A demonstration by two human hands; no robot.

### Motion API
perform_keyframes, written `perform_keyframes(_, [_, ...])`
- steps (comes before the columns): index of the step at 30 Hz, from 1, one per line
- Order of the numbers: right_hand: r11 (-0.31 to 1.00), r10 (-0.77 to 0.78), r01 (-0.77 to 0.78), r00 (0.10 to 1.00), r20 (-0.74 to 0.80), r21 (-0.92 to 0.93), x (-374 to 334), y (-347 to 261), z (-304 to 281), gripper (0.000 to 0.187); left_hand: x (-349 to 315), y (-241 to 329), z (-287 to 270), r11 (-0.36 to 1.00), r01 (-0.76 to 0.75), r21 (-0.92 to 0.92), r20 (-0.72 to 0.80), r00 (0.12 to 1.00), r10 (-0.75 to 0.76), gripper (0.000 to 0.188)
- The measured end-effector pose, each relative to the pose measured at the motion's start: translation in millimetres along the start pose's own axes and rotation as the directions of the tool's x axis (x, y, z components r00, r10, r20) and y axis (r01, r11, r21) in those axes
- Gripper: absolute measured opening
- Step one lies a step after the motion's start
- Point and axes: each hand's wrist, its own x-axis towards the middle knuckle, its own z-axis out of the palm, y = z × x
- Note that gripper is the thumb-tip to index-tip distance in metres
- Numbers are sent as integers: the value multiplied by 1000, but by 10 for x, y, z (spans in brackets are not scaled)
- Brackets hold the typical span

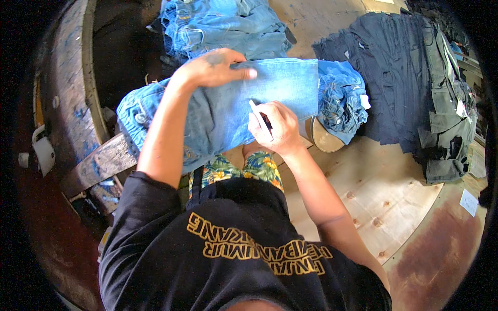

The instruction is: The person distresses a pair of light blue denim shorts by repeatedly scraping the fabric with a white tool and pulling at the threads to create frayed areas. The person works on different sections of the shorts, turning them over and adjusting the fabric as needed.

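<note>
Two bare hands meet over a faded blue denim garment leg (285, 78) at upper centre of the frame, its long axis running across from left to right, rising slightly toward the right. The left hand (220, 67) lies along the cloth's upper edge, thumb on the denim and parted from the index finger; whether the fingers grip the fabric cannot be told. Below and to the right of it, the right hand (277, 127) is closed around a slim white stick-shaped tool (260, 119). That tool slants toward the upper left, across the leg's length, its tip directed at the pale middle of the denim, just below the left thumb; contact with the cloth cannot be made out. The right hand is therefore nearer this pale area's lower side, the left hand its upper. A rounded tan board end (327, 139) shows beneath bunched blue denim (342, 98) at right; crumpled blue denim (223, 31) lies at top centre, and stacked black cloth (376, 78) at upper right.
</note>
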Motion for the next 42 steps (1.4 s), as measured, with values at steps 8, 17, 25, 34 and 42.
perform_keyframes(8, [993, 80, -82, 996, -24, -90, 268, 462, 398, 22, 196, -69, 240, 983, 169, 66, -280, 949, -145, 35])
perform_keyframes(17, [993, 117, -117, 993, 9, -15, 274, 513, 391, 23, 207, -70, 381, 972, 212, 103, -426, 892, -149, 32])
perform_keyframes(25, [994, 106, -105, 993, -61, 10, -111, 276, 287, 37, 202, -18, 407, 962, 263, 69, -428, 879, -210, 30])
perform_keyframes(34, [998, 65, -67, 992, -108, -16, 255, 607, 583, 36, 215, -106, 441, 963, 227, 148, -471, 872, -133, 31])
perform_keyframes(42, [987, 160, -160, 987, -5, -17, 218, 524, 480, 33, 244, -99, 427, 960, 235, 151, -468, 873, -140, 33])
